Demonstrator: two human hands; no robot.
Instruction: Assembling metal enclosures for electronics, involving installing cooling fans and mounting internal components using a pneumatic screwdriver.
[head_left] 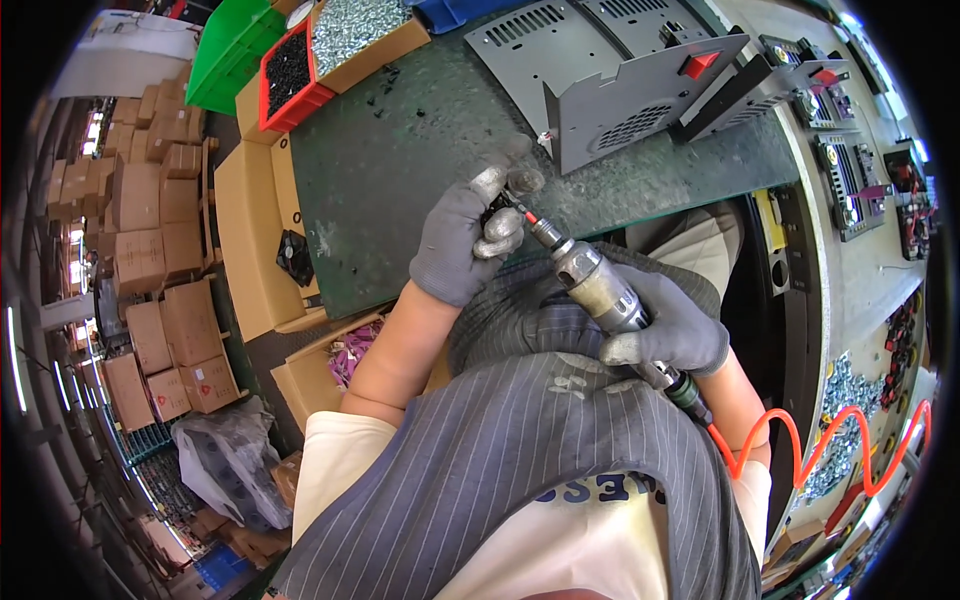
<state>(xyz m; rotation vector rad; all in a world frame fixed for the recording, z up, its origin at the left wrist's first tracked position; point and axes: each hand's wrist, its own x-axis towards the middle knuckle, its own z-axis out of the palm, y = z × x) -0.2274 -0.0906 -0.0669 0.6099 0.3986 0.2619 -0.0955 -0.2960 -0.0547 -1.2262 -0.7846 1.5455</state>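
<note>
Grey gloves with pale worn fingertips cover both hands. My right hand (672, 318) is wrapped round a silver pneumatic screwdriver (598, 285), which points up and left. Its narrow tip, with a red band, reaches the fingers of my left hand (465, 235). Those fingers are closed on a small black piece (496, 207), mostly hidden and too small to name. Beyond my hands, a grey sheet-metal panel with a round vent grille (640, 128) and a red switch (701, 64) stands upright on the dark green work surface (375, 165).
A red bin of small black parts (290, 82) and a carton of silver screws (355, 40) stand at the far left, beside a green crate (232, 55). An orange coiled air hose (800, 455) trails right. Metal assemblies (850, 180) lie on the right bench.
</note>
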